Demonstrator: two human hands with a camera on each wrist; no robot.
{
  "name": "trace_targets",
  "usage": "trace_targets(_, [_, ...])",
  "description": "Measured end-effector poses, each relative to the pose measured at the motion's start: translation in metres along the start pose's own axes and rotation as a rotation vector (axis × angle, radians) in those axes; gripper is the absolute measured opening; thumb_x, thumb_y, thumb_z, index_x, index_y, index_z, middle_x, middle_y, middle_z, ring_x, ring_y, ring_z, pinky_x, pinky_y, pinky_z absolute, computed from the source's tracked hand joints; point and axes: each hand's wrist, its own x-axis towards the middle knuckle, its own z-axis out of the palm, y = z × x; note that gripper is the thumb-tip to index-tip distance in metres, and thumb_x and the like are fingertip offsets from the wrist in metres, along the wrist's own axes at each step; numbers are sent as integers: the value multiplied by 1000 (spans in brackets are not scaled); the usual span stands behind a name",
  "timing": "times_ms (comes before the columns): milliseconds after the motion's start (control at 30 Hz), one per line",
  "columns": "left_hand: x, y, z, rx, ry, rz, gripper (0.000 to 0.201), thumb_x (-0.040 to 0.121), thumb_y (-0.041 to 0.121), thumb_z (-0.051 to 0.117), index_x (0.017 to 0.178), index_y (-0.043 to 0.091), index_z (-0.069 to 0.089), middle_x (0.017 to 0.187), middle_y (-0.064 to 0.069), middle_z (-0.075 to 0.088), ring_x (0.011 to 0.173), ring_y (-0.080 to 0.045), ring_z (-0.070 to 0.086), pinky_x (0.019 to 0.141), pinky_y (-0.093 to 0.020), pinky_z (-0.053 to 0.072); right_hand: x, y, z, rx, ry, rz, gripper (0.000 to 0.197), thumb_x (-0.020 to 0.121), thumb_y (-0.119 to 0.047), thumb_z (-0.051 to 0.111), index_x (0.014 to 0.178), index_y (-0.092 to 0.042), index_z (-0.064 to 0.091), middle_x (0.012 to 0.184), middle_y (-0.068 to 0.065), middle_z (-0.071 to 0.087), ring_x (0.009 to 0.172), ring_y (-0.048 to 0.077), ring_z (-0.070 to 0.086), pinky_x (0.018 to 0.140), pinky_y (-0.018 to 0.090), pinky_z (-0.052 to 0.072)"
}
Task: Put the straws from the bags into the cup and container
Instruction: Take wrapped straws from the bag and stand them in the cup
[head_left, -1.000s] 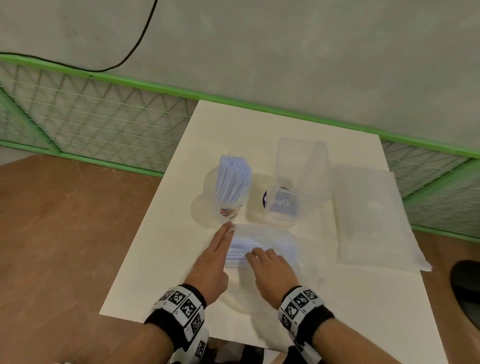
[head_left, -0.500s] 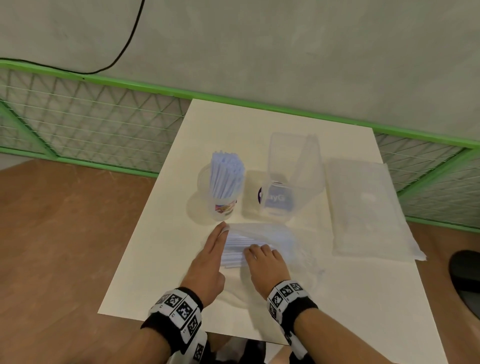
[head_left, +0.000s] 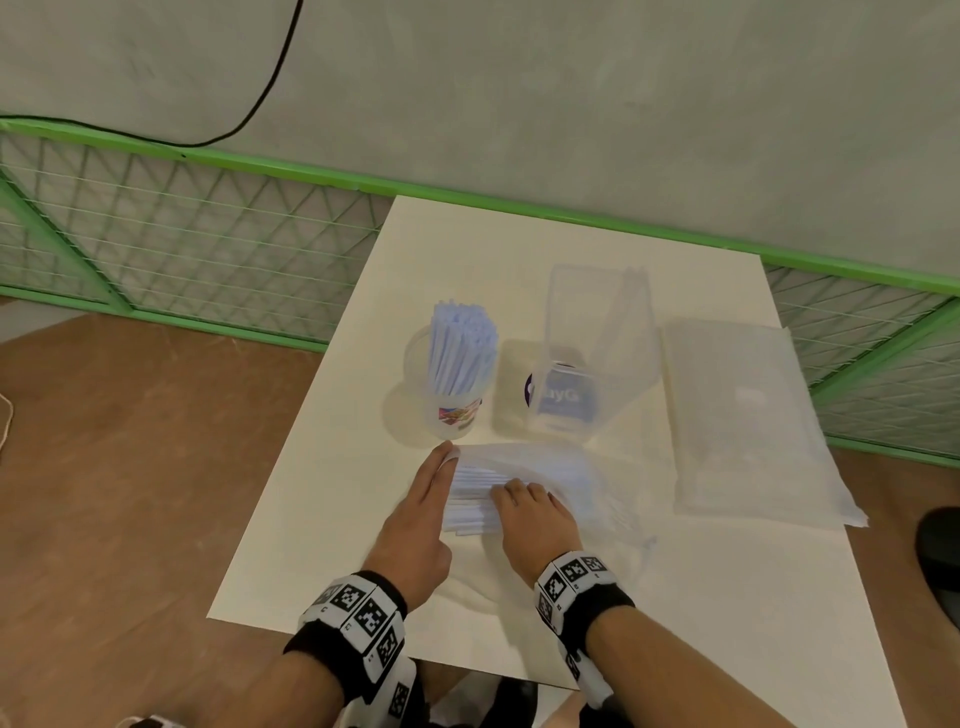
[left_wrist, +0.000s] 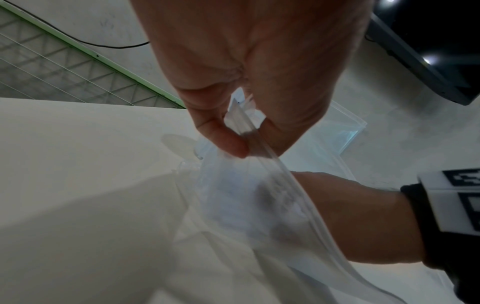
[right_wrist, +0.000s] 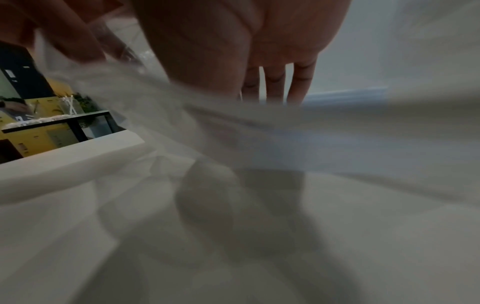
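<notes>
A clear zip bag of pale blue straws lies on the white table in front of me. My left hand pinches the bag's zip edge between thumb and fingers. My right hand is at the bag's mouth, its fingers curled over the straw bundle; its thumb is hidden. Behind the bag stands a plastic cup packed with upright straws. To its right is a tall clear container with no straws visible in it.
A second flat clear bag lies at the table's right side. A green wire fence and a grey wall run behind the table. Brown floor is to the left, and the table's near edge is just below my wrists.
Both hands stay at the bag's mouth. The right hand has edged slightly left over the straws, and the left keeps its pinch on the bag's edge.
</notes>
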Motion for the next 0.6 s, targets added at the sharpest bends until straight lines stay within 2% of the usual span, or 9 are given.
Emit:
trace_targets(100, [1, -1, 0, 5, -2, -1, 105, 70, -17, 48, 155, 30, 9, 156, 33, -10, 119, -10, 50, 79, -20, 50, 0, -2, 1, -8, -5, -6, 53, 95, -8, 46, 145, -17, 33, 147, 2, 40, 132, 24, 39, 109, 32, 32])
trace_targets(267, [1, -2, 0, 10, 2, 7, 105, 69, -17, 47, 156, 29, 9, 157, 31, -9, 128, -8, 44, 86, -24, 52, 2, -4, -1, -12, -14, -9, 47, 95, -8, 46, 141, -16, 37, 147, 3, 39, 132, 24, 39, 109, 33, 33])
trace_targets(433, [1, -3, 0, 6, 9, 17, 106, 67, -19, 46, 155, 28, 11, 157, 32, -8, 128, -9, 44, 87, -31, 53, 3, -4, -3, -31, -44, -11, 41, 96, -8, 44, 136, -15, 43, 148, 5, 38, 131, 26, 40, 108, 34, 34])
trace_targets(600, [-1, -1, -1, -7, 13, 15, 105, 68, -19, 48, 155, 28, 12, 158, 30, -7, 129, -11, 44, 91, -30, 52, 6, -4, -4, -42, -76, 2, 40, 93, -8, 49, 132, -15, 47, 140, 5, 46, 129, 25, 42, 106, 34, 37])
